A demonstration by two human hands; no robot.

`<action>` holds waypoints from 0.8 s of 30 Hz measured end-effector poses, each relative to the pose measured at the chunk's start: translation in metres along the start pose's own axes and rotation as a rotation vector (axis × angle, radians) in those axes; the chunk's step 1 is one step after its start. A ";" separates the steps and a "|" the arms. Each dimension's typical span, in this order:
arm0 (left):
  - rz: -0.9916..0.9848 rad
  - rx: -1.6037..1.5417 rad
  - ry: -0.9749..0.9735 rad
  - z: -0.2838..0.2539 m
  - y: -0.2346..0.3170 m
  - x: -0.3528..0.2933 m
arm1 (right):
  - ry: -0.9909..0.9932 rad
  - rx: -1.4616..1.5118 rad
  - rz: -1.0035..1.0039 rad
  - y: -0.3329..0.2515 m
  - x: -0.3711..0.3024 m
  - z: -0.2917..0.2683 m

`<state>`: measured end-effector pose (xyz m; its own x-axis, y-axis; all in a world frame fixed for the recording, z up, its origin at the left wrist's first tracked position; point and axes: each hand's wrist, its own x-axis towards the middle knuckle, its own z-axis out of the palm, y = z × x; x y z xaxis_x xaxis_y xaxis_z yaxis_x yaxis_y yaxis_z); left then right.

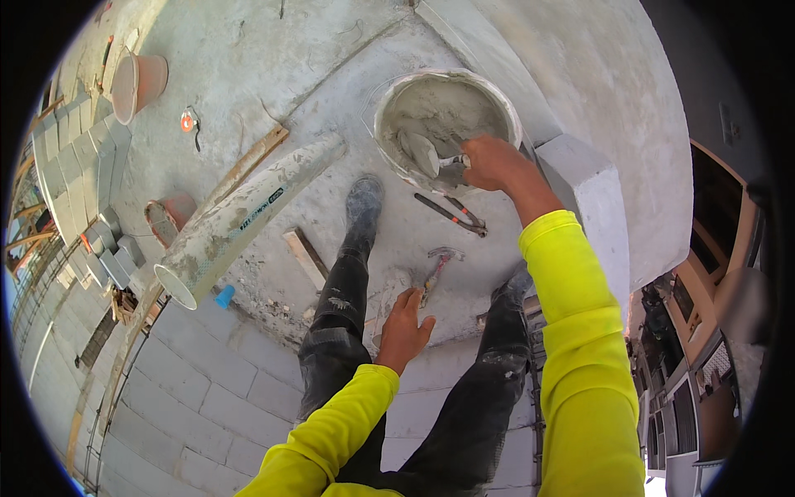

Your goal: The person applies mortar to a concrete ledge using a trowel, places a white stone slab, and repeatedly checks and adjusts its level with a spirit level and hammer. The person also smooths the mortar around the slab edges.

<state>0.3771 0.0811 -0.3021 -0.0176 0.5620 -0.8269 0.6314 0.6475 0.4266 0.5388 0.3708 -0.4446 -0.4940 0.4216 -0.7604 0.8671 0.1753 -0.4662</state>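
A round bucket [382,132] full of wet grey mortar [447,101] stands ahead of me, a little to the right. My right hand [494,166] is closed round the handle of a trowel [422,154] over the bucket, its grey blade resting on the mortar. Between my legs, my left hand [404,330] holds nothing, its fingers apart. Closest to it lies a small tool with a reddish handle [437,269] on the concrete floor; its kind is unclear. Pliers-like cutters with orange and black handles [451,214] lie just below the bucket.
A pale, mortar-smeared pipe [248,224] slants across the left beside a wooden plank [248,159]. Two reddish buckets, one upper left [149,81] and one nearer the pipe [168,217], lie beyond. A light block [584,199] stands at right; stacked grey blocks [83,157] sit far left.
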 end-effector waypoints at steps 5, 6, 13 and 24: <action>0.030 0.018 -0.022 0.000 0.000 -0.002 | 0.078 0.357 -0.195 0.031 -0.035 -0.002; 0.000 0.029 -0.035 0.003 -0.001 -0.003 | 0.066 0.406 -0.230 0.036 -0.049 -0.003; 0.054 0.291 -0.114 0.024 0.002 0.004 | 0.197 0.555 -0.192 0.123 -0.234 -0.021; 0.830 0.500 0.054 0.173 0.236 0.074 | 0.280 0.165 0.378 0.401 -0.508 0.067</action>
<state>0.6590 0.1859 -0.3262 0.5548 0.7724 -0.3092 0.7153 -0.2530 0.6514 1.1332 0.1672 -0.2757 -0.0914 0.6553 -0.7498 0.9495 -0.1695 -0.2639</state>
